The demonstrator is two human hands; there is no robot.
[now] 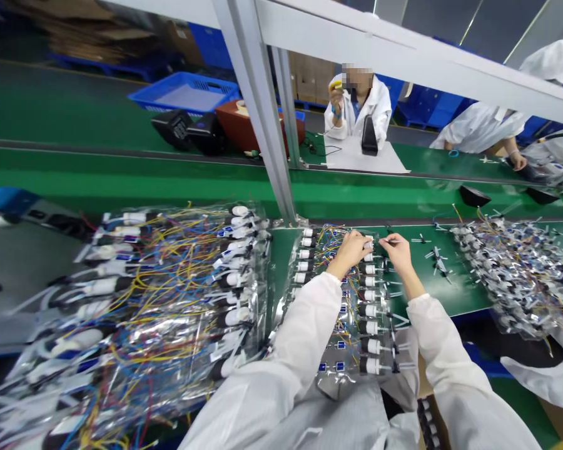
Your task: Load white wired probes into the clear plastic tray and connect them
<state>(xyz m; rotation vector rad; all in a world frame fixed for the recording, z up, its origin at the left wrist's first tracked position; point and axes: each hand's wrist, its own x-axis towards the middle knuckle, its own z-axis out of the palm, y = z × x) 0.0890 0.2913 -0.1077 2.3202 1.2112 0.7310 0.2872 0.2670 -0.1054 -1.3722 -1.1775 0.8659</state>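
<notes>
My left hand (353, 248) rests with curled fingers on the far end of a clear plastic tray (331, 365) that holds rows of black-and-white cylindrical parts (370, 309) with coloured wires (331, 240). It seems to grip one of the parts at the top of the row. Just to its right, my right hand (396, 250) is pinched on a thin pin-like piece pointing toward the left hand. Both arms wear white sleeves.
A large tray of the same wired parts (136, 312) lies at the left, another heap (520, 275) at the right. Small black pieces (435, 257) lie on the green mat. A metal post (263, 112) stands ahead. Beyond the green conveyor, people in white coats (356, 109) work; a blue crate (182, 92) sits far left.
</notes>
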